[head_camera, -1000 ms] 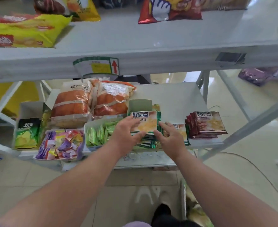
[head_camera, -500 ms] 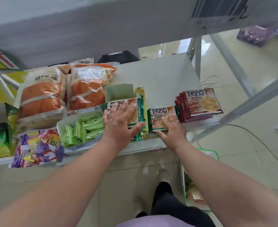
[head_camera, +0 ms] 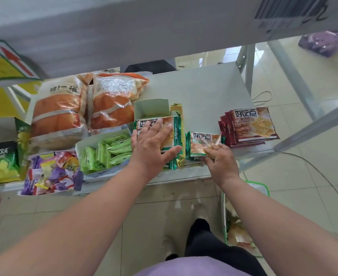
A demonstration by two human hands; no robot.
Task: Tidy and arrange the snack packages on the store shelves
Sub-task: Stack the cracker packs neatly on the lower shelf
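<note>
bare forearms (head_camera: 96,212), lilac top (head_camera: 194,265), black trousers (head_camera: 208,242), pale shoes (head_camera: 199,210)

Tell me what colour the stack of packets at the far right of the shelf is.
Dark red stack of packets, seen in the head view.

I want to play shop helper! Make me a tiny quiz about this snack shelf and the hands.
1. True or false: the left hand lies flat on a green-edged cracker packet stack.
2. Which packets stand rightmost on the shelf? A) red cracker packets B) orange bread bags C) green stick packets
3. Fill in: the right hand holds the front of a small ____-edged packet.

Key: 1 true; 2 A; 3 green.
</note>
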